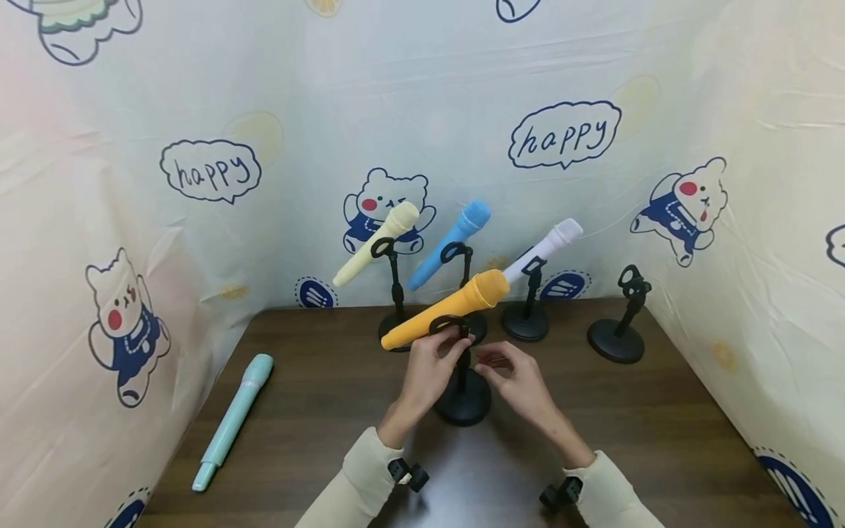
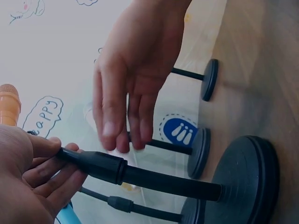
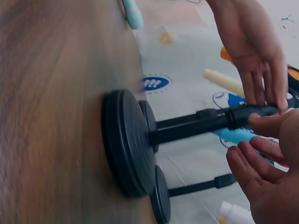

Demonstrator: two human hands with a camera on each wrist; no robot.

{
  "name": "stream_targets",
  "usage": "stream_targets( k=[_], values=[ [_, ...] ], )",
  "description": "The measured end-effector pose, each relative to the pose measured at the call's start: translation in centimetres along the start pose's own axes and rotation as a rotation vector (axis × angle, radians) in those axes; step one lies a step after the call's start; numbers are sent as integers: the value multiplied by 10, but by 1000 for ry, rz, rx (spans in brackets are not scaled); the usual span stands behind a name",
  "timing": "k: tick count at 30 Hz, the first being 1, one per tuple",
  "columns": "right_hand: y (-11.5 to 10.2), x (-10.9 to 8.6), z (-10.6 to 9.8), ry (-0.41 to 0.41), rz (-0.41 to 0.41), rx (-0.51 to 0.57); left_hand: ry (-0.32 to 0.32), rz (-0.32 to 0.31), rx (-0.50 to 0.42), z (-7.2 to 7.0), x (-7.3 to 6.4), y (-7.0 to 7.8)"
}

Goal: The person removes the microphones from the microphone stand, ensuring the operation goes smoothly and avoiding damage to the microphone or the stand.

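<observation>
The front stand (image 1: 464, 402) is upright on the bench (image 1: 323, 389), the orange microphone (image 1: 462, 299) slanting through its top ring (image 1: 450, 317). The left hand (image 1: 428, 372) pinches that stand between thumb and fingers just below the ring. The right hand (image 1: 521, 383) hovers just right of the front stand, fingers relaxed and loosely bent; I can't tell whether its thumb touches. Behind the front stand, cream (image 1: 365, 254), blue (image 1: 457, 235) and white microphones (image 1: 546, 244) tilt on their own stands (image 1: 526, 323). Right of and behind it is another stand (image 1: 617, 341); a mint microphone (image 1: 236, 418) lies to its left.
</observation>
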State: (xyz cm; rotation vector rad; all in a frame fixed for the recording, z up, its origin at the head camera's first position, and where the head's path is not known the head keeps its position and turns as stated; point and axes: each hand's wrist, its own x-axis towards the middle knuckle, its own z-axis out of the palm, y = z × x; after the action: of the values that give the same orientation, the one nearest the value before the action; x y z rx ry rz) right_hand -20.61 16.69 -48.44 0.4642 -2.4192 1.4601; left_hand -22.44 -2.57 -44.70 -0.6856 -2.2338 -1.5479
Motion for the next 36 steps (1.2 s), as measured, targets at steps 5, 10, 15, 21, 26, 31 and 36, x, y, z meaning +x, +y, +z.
stream_targets(
  k=[5,10,15,21,26,31,36],
  values=[
    [-2,2,15,13,-13,17,11,-12,5,5,-6,1],
    [-1,3,23,57,-26,20,14,-21,0,7,-9,1],
    [0,3,25,65,-61,23,24,-20,13,8,-11,2],
    [3,3,26,57,-100,31,-10,-7,48,4,-11,4],
    [5,5,28,53,-113,32,-3,50,162,-4,-14,8],
    [4,6,27,50,-98,36,16,143,239,-16,-17,14],
    [4,7,26,43,-73,41,11,193,215,-30,-17,22]
  ],
)
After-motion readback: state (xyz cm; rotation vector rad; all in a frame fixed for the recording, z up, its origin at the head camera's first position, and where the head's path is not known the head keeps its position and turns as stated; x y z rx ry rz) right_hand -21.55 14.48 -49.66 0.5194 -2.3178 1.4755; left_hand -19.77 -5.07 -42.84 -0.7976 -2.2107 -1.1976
